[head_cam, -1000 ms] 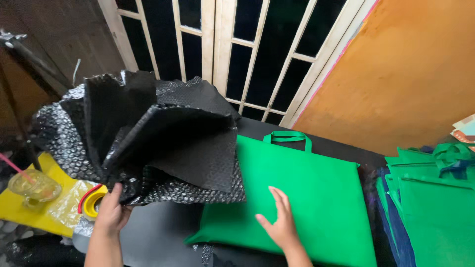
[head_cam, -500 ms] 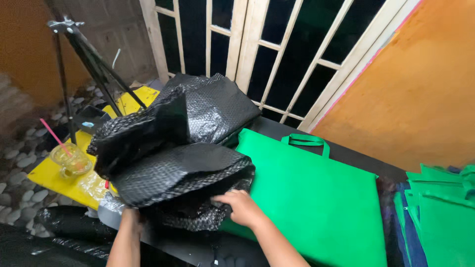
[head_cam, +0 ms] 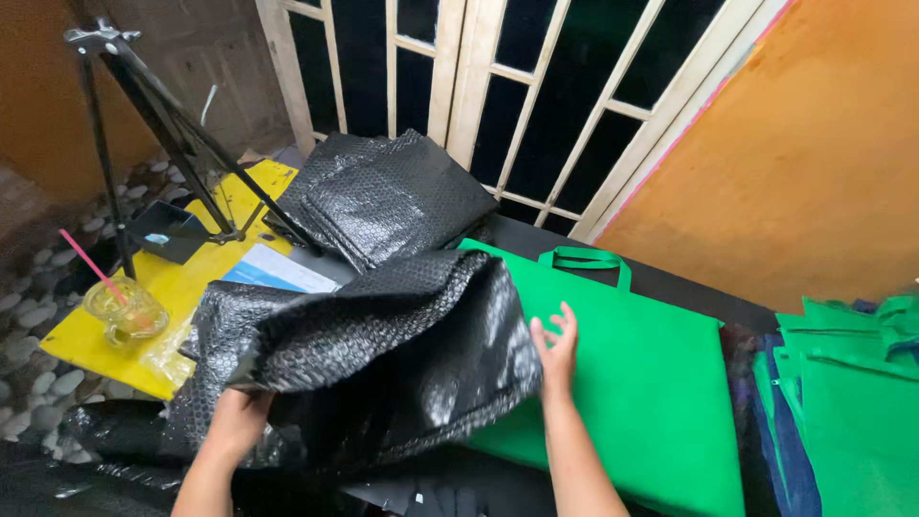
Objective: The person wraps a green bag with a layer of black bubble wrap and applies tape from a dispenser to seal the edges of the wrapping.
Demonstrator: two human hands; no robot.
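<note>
Black bubble-wrap sheet [head_cam: 383, 354] lies bunched, overlapping the left edge of the green bag [head_cam: 632, 383]. Left hand [head_cam: 235, 421] grips its near edge, closed. Right hand [head_cam: 558, 349] open, fingers spread against its right fold. Looks light, floppy, slick; edges likely the best hold.

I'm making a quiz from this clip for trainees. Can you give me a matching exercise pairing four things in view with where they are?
Things:
1. left hand
2. right hand
3. glass with pink straw
4. stack of green bags

Places:
A. at the far right edge of the view
B. on the yellow board, at left
C. on the flat green bag
D. under the black bubble wrap sheet, gripping its lower edge

Pairs: 1-D, 2-C, 3-B, 4-A
</note>
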